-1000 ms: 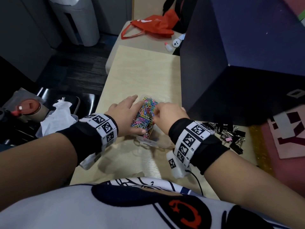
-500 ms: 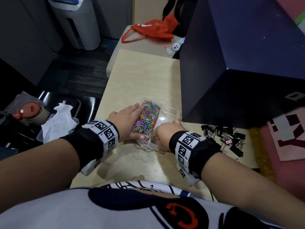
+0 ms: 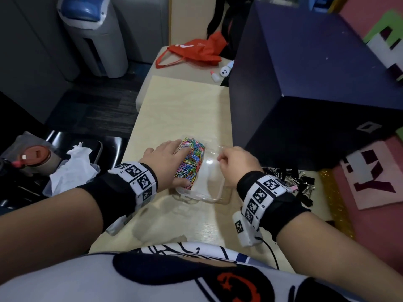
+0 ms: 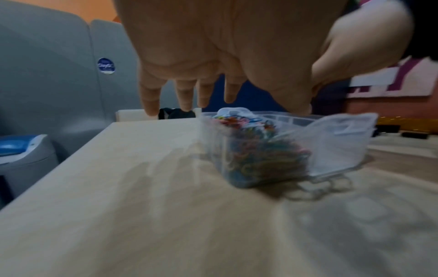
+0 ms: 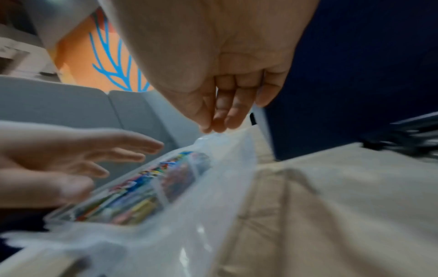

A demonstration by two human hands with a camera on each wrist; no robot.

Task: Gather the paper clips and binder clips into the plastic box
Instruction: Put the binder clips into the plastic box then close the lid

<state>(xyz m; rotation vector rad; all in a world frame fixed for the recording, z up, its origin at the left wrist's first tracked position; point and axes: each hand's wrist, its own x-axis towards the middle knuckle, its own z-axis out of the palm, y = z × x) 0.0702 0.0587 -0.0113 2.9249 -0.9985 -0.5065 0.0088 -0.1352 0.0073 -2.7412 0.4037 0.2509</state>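
Head view: my left hand (image 3: pixel 169 163) lies with straight fingers along the plastic box (image 3: pixel 197 171), fingertips over the paper clips (image 3: pixel 192 159) that fill its left compartment. The box's long axis runs from 6 to 12 o'clock on the table (image 3: pixel 181 105); its right compartment looks empty. My right hand (image 3: pixel 236 165) pinches the clear lid (image 3: pixel 214 171) at its far corner. The binder clips (image 3: pixel 290 179) lie in a black heap at 3 o'clock from the box, just beyond my right wrist, so I judge the right hand is the nearer one for them. A tall dark box (image 3: pixel 316 88) walls off the 1 o'clock side; open table stretches towards 12 o'clock.

Left wrist view: blurred. The left hand's fingers (image 4: pixel 184 93) hang straight and spread, holding nothing, above the near-left wall of the plastic box (image 4: pixel 260 150), with the lid (image 4: pixel 341 144) tilted up at 3 o'clock. The table edge is close at 9 o'clock.

Right wrist view: also blurred. The right hand's fingertips (image 5: pixel 219 121) close on the lid's top edge (image 5: pixel 220 135), with the paper clips (image 5: pixel 147 189) at 8 o'clock below. I'd sweep right carefully: the table edge looks near behind the heap.
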